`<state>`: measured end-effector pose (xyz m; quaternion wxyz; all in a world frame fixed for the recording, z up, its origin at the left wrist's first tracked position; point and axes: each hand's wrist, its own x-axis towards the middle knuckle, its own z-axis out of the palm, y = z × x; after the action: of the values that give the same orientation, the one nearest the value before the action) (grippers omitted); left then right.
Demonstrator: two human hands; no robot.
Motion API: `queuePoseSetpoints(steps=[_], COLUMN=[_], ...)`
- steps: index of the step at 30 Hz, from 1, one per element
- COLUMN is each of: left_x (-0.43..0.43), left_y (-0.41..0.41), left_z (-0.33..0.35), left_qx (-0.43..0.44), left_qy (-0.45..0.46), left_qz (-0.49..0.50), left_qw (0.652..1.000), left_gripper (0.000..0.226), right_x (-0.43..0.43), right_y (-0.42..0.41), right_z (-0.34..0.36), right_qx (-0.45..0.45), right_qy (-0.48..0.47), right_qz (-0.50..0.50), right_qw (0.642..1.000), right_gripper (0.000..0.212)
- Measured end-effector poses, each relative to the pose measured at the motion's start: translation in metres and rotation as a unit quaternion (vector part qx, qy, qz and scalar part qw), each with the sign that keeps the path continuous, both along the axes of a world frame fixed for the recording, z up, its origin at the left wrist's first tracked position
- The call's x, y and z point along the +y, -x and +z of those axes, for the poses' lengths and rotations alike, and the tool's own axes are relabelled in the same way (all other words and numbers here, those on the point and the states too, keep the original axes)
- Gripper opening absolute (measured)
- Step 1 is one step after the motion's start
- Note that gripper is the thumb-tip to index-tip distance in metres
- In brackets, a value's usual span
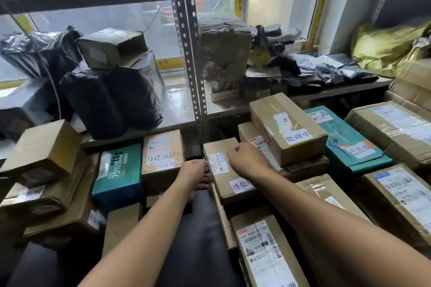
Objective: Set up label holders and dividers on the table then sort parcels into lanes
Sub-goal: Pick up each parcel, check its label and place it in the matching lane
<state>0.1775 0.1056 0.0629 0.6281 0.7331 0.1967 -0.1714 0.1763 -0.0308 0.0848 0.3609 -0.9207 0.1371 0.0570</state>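
A brown cardboard parcel with a shipping label and a white handwritten tag lies in the middle. My left hand grips its left edge, fingers curled round the side. My right hand holds the parcel's top right, fingers curled over its far side and hidden. To the left lies a brown parcel with a handwritten number and a white tag. To the right, a tagged brown box sits on another carton. A teal parcel carries another white tag.
A green and blue box sits left of the middle. Stacked cartons fill the left, and large labelled cartons fill the right. A metal shelf upright rises behind, with black bags and a yellow bag on the shelf.
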Motion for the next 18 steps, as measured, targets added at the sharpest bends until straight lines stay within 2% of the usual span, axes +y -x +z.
queuePoseSetpoints(steps=[4,6,8,10,12,14,18], left_x=[0.011,0.023,0.043,0.068,0.094,0.118,0.150], left_y=[0.003,0.004,0.004,0.006,0.007,0.007,-0.002], left_z=[0.002,-0.002,-0.006,-0.009,-0.013,-0.017,-0.024], left_qx=[-0.030,-0.058,-0.097,-0.122,-0.127,-0.127,-0.121], left_qy=[-0.009,-0.082,-0.219,-0.355,-0.443,-0.488,-0.531], left_qz=[-0.041,-0.069,-0.101,-0.130,-0.133,-0.130,-0.132], left_qw=[0.999,0.993,0.965,0.918,0.877,0.854,0.828], left_gripper=[0.025,0.025,0.030,0.033,0.034,0.030,0.026], right_x=[0.010,0.016,0.025,0.037,0.054,0.075,0.116], right_y=[-0.004,-0.004,-0.002,-0.002,-0.004,-0.008,-0.024], right_z=[0.004,0.005,0.007,0.006,0.001,-0.005,-0.014], right_qx=[-0.030,-0.037,-0.035,-0.045,-0.057,-0.059,-0.047], right_qy=[0.087,0.109,0.122,0.127,0.120,0.120,0.139], right_qz=[0.040,0.061,0.088,0.109,0.123,0.139,0.162], right_qw=[0.995,0.991,0.988,0.985,0.983,0.981,0.976], right_gripper=[0.028,0.028,0.029,0.029,0.028,0.027,0.030])
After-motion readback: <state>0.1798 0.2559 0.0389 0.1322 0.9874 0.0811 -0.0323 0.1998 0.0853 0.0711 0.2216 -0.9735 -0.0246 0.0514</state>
